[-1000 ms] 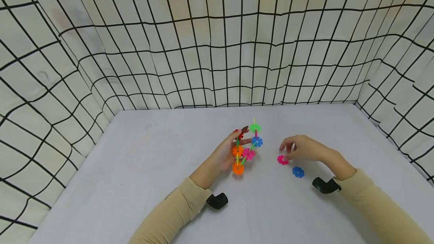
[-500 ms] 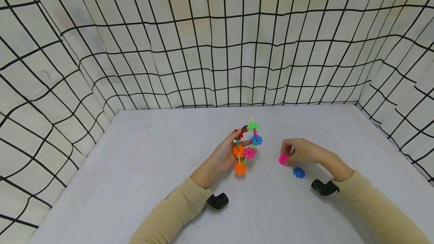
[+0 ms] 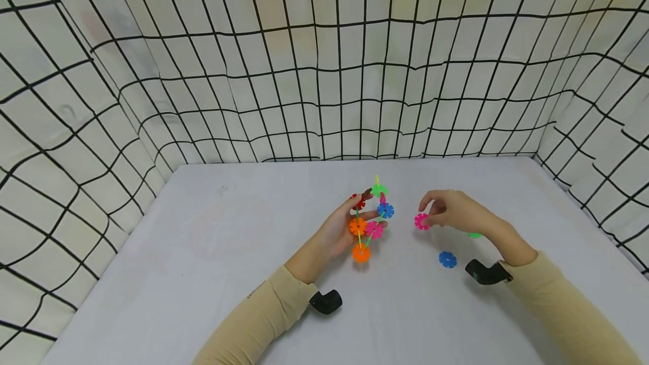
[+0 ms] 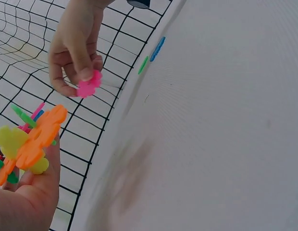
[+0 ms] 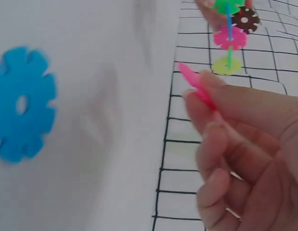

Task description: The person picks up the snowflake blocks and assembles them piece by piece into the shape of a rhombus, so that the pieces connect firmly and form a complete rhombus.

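My left hand [image 3: 332,235] holds up a linked chain of notched plastic discs, with the thumb against its red disc [image 3: 358,202]. An orange disc [image 3: 361,253] hangs lowest in the chain, and a green disc [image 3: 379,190] stands at its top right. Between thumb and fingertips, my right hand [image 3: 458,213] pinches a loose pink disc [image 3: 421,221], raised off the table and apart from the chain. In the right wrist view the pink disc [image 5: 197,85] shows edge-on. The left wrist view has the chain's orange disc [image 4: 43,137] close up.
A blue disc [image 3: 448,259] lies flat on the white table [image 3: 228,297], below the right hand. A green disc [image 3: 474,235] lies partly hidden behind the right wrist. Black-and-white grid cloth [image 3: 324,89] walls the back and sides.
The right hand has closed its fingertips on the pink disc and lifted it off the table. A green disc has come into sight behind that wrist. The left hand stays nearly still.
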Action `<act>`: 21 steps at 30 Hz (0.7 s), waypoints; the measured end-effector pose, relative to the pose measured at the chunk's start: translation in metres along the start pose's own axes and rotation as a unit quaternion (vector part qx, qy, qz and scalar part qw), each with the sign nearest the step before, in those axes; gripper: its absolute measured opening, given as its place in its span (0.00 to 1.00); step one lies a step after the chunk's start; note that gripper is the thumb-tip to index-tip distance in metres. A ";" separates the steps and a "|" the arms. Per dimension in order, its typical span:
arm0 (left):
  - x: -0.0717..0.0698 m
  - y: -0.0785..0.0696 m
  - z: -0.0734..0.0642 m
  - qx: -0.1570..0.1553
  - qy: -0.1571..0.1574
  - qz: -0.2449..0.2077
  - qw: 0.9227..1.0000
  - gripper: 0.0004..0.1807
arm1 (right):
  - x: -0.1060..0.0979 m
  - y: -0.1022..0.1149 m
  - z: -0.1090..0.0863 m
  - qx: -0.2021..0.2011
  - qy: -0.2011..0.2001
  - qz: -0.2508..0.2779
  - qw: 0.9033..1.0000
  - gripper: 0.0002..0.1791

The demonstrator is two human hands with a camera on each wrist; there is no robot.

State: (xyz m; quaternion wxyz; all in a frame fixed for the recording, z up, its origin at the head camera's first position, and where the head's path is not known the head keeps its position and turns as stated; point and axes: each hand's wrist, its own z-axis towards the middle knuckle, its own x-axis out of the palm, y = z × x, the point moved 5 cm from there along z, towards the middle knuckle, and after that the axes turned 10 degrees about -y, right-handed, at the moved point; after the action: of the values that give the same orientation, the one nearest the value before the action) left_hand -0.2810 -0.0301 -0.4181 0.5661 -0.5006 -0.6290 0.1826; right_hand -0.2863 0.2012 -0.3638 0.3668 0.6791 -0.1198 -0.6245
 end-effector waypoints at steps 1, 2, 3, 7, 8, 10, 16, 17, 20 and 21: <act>0.000 0.000 0.000 0.000 -0.001 0.003 1.000 0.22 | -0.002 0.003 0.001 -0.004 -0.019 0.012 1.000 0.12; 0.000 0.000 0.000 0.001 -0.002 0.004 1.000 0.22 | -0.004 0.006 0.003 -0.010 -0.040 0.024 0.999 0.12; 0.001 0.000 0.000 0.002 -0.003 0.007 1.000 0.23 | -0.005 0.010 0.005 -0.020 -0.062 0.035 0.997 0.13; 0.001 0.000 -0.001 0.001 -0.004 0.004 1.000 0.23 | -0.006 0.027 0.012 -0.045 -0.132 0.080 0.987 0.15; 0.001 -0.001 -0.001 0.001 -0.003 0.005 1.000 0.24 | -0.005 0.031 0.015 -0.050 -0.143 0.089 0.985 0.15; 0.001 -0.001 -0.001 0.000 -0.003 0.006 1.000 0.24 | -0.002 0.037 0.020 -0.054 -0.156 0.108 0.980 0.15; 0.002 -0.001 -0.002 0.002 0.005 0.005 1.000 0.24 | 0.006 0.043 0.032 -0.054 -0.167 0.138 0.975 0.14; 0.002 -0.002 -0.002 0.003 0.008 0.003 1.000 0.23 | 0.007 0.044 0.034 -0.052 -0.168 0.139 0.975 0.14; 0.002 -0.002 -0.003 0.000 0.013 -0.006 1.000 0.20 | 0.009 0.045 0.037 -0.050 -0.168 0.143 0.974 0.14; 0.002 -0.001 -0.003 -0.004 0.012 -0.011 1.000 0.19 | 0.010 0.046 0.038 -0.049 -0.168 0.146 0.974 0.14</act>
State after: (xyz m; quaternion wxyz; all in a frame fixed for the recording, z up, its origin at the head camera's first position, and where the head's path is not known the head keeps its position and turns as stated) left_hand -0.2785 -0.0300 -0.4150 0.5736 -0.4982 -0.6281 0.1682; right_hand -0.3069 0.1497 -0.3399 0.4615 0.5211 -0.2473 -0.6741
